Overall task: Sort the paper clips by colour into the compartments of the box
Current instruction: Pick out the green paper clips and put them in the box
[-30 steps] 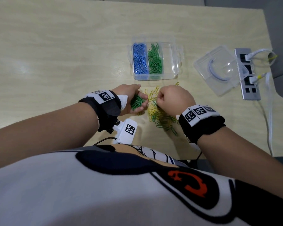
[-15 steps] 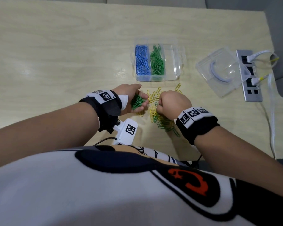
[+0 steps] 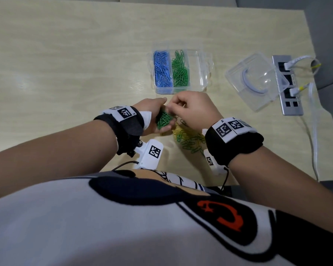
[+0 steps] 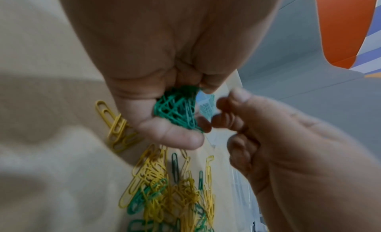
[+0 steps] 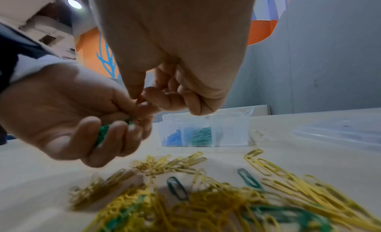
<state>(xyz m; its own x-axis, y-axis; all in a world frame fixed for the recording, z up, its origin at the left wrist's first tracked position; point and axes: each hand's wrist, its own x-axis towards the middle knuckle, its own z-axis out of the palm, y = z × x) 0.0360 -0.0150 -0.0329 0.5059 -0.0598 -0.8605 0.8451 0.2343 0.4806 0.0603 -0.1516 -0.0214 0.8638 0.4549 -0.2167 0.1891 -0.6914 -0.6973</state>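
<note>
- Clear plastic three-compartment box (image 3: 206, 73), mid-table: blue and green paper clips in, third compartment empty.
- Left hand (image 3: 154, 116) cups a bunch of green paper clips (image 3: 163, 120).
- Right hand (image 3: 192, 110) fingertips pinched at that bunch; held clip: cannot tell.
- Mixed yellow-green pile (image 3: 188, 140) at near edge unsorted.

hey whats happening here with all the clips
A person is sorting paper clips by colour. The left hand cups a bunch of green clips, and the right hand brings its pinched fingertips to that bunch. On the table lies a mixed pile of yellow and green clips. The box beyond holds blue clips in its left compartment, green ones in the middle, and the right one looks empty.
</note>
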